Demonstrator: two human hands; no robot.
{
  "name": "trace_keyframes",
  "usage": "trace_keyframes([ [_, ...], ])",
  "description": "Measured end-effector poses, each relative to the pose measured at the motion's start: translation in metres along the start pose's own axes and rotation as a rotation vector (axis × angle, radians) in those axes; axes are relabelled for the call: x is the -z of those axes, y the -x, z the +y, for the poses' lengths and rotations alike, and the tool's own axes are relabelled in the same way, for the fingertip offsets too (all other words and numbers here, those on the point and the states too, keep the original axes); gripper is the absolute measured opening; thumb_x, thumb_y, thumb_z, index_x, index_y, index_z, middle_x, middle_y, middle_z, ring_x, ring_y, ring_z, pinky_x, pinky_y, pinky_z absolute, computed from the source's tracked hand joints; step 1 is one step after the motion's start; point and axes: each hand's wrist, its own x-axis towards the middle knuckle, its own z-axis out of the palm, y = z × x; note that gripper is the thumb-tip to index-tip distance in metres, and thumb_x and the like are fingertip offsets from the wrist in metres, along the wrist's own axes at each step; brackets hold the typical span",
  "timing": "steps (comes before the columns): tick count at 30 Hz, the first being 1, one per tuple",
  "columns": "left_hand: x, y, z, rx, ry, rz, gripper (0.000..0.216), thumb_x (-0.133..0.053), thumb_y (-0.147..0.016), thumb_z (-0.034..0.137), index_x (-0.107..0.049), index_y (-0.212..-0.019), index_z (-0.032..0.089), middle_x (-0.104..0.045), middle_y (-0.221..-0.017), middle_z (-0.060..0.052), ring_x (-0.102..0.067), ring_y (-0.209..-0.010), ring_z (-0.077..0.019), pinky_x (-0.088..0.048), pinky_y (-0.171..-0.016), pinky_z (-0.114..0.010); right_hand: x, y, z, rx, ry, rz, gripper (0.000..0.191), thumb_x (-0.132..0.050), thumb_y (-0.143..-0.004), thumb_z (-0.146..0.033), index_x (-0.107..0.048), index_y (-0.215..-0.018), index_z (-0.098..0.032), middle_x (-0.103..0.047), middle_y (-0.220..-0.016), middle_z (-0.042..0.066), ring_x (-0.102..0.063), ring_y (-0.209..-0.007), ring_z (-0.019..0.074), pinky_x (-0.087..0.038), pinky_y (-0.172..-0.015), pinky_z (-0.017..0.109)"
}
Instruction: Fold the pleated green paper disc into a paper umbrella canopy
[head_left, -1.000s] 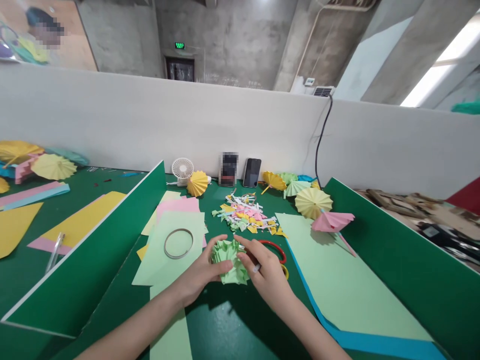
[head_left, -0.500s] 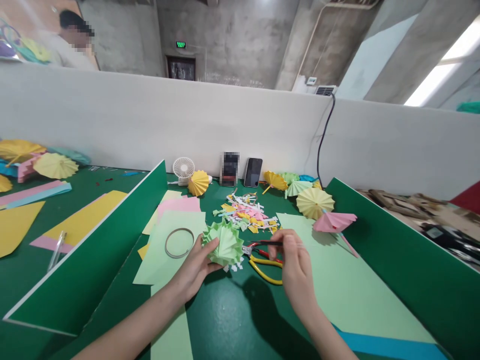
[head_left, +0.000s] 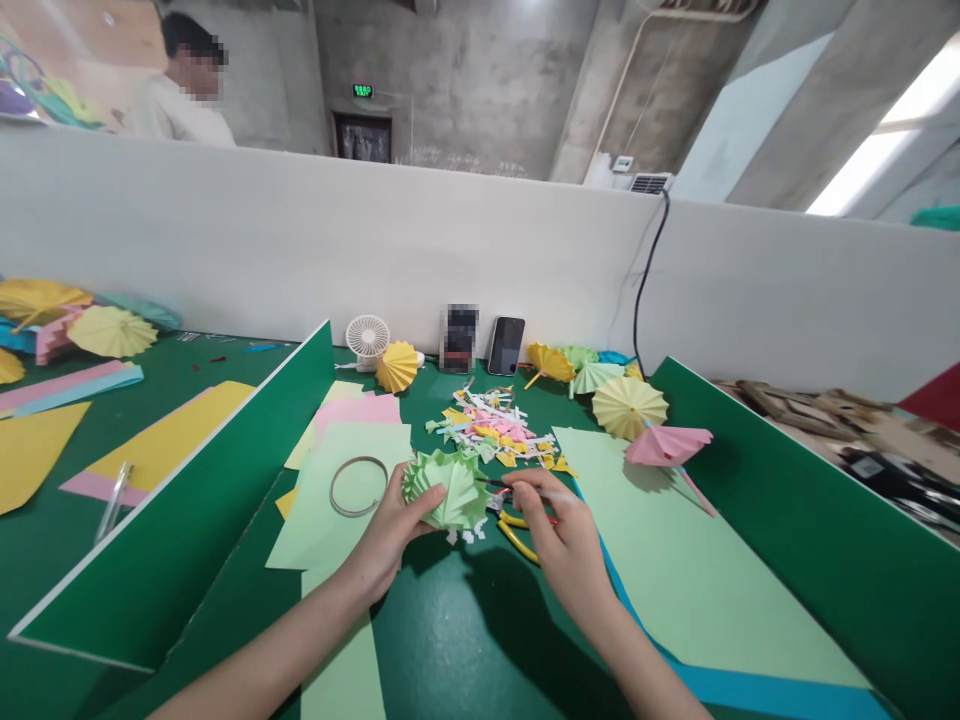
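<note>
My left hand (head_left: 405, 515) is closed around a pleated light green paper umbrella top (head_left: 448, 490), thumb on its folds. Between the pinched fingers of my right hand (head_left: 551, 515) is a thin pen-like stick (head_left: 492, 483), dark at the front and clear towards the back. Its tip reaches the right edge of the folded paper; whether it goes in cannot be made out. Pliers (head_left: 517, 540) with yellow and red handles lie on the table under my right hand, which partly hides them. A ring of tape (head_left: 358, 487) rests on green paper left of my left hand.
Cut paper scraps (head_left: 495, 425) are heaped behind my hands. Finished paper umbrellas (head_left: 630, 407) stand at the right and back. Low green dividers (head_left: 225, 480) flank the table. A small fan (head_left: 367, 340) and a phone (head_left: 506, 345) stand by the white partition. A person (head_left: 187, 90) is beyond it.
My right hand has moved left with the pen-like stick, bringing its tip to the green paper. It now covers more of the pliers. The person behind the partition has shifted right.
</note>
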Motion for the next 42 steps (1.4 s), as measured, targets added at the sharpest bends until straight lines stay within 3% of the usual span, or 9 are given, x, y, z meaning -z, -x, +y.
trace_keyframes([
  [4, -0.001, 0.001, 0.002, -0.003, 0.001, -0.007, 0.054, -0.064, -0.071, 0.037, -0.036, -0.115, 0.024, -0.057, -0.111, -0.006, -0.057, -0.099, -0.0222, -0.049, -0.079, -0.034, 0.000, -0.002, 0.001, -0.066, -0.154, -0.083, 0.026, -0.044, -0.084, -0.035, -0.062, -0.080, -0.017, -0.060, -0.073, 0.004, -0.054, -0.063, 0.0144, -0.041, -0.055, 0.024],
  [9, -0.001, 0.003, 0.005, 0.065, 0.036, -0.052, 0.062, -0.064, -0.071, 0.036, -0.032, -0.123, 0.024, -0.053, -0.120, -0.009, -0.054, -0.104, -0.0243, -0.048, -0.081, -0.034, -0.001, -0.006, 0.005, -0.340, -0.567, -0.001, 0.034, -0.049, -0.078, -0.049, -0.058, -0.070, -0.017, -0.037, -0.051, -0.005, -0.033, -0.043, 0.0072, -0.026, -0.042, 0.021],
  [13, -0.002, 0.004, 0.007, 0.139, 0.052, -0.068, 0.067, -0.063, -0.073, 0.035, -0.027, -0.129, 0.025, -0.049, -0.126, -0.010, -0.054, -0.106, -0.0249, -0.047, -0.083, -0.035, -0.001, -0.008, 0.004, -0.507, -0.799, -0.002, 0.034, -0.055, -0.073, -0.049, -0.055, -0.068, -0.016, -0.033, -0.051, -0.007, -0.029, -0.042, 0.0051, -0.021, -0.041, 0.020],
  [21, 0.000, 0.004, 0.006, 0.135, 0.055, -0.093, 0.066, -0.062, -0.074, 0.034, -0.027, -0.129, 0.025, -0.047, -0.128, -0.009, -0.053, -0.107, -0.0243, -0.048, -0.081, -0.033, -0.004, -0.008, 0.006, -0.588, -0.997, 0.058, 0.032, -0.058, -0.072, -0.047, -0.053, -0.066, -0.016, -0.029, -0.051, -0.008, -0.026, -0.042, 0.0036, -0.018, -0.041, 0.018],
  [26, 0.000, 0.003, 0.005, 0.117, 0.051, -0.126, 0.058, -0.060, -0.075, 0.035, -0.033, -0.125, 0.025, -0.048, -0.128, -0.008, -0.052, -0.108, -0.0238, -0.049, -0.078, -0.030, -0.002, -0.007, 0.004, -0.527, -0.861, 0.058, 0.033, -0.053, -0.075, -0.049, -0.053, -0.067, -0.017, -0.030, -0.051, -0.007, -0.027, -0.042, 0.0053, -0.020, -0.041, 0.019],
  [32, 0.002, 0.002, 0.003, 0.074, 0.044, -0.122, 0.058, -0.057, -0.078, 0.036, -0.029, -0.128, 0.028, -0.045, -0.130, -0.006, -0.049, -0.111, -0.0233, -0.048, -0.080, -0.031, 0.002, -0.003, -0.001, -0.225, -0.430, 0.110, 0.041, -0.047, -0.077, -0.054, -0.057, -0.066, -0.016, -0.037, -0.050, -0.004, -0.033, -0.046, 0.0088, -0.028, -0.042, 0.022],
  [38, 0.002, 0.002, 0.004, 0.024, 0.054, -0.091, 0.058, -0.055, -0.079, 0.037, -0.028, -0.129, 0.028, -0.042, -0.132, -0.007, -0.046, -0.114, -0.0239, -0.048, -0.080, -0.031, 0.005, 0.004, -0.002, -0.128, -0.400, 0.347, 0.032, -0.039, -0.086, -0.044, -0.056, -0.078, -0.019, -0.047, -0.060, -0.002, -0.045, -0.051, 0.0095, -0.037, -0.047, 0.021],
  [42, 0.001, 0.003, 0.004, 0.011, 0.046, -0.086, 0.057, -0.055, -0.078, 0.037, -0.029, -0.128, 0.028, -0.043, -0.131, -0.006, -0.046, -0.114, -0.0235, -0.047, -0.082, -0.032, 0.003, 0.005, -0.001, -0.051, -0.269, 0.203, 0.033, -0.039, -0.086, -0.042, -0.058, -0.074, -0.018, -0.052, -0.061, 0.001, -0.048, -0.052, 0.0108, -0.039, -0.048, 0.022],
])
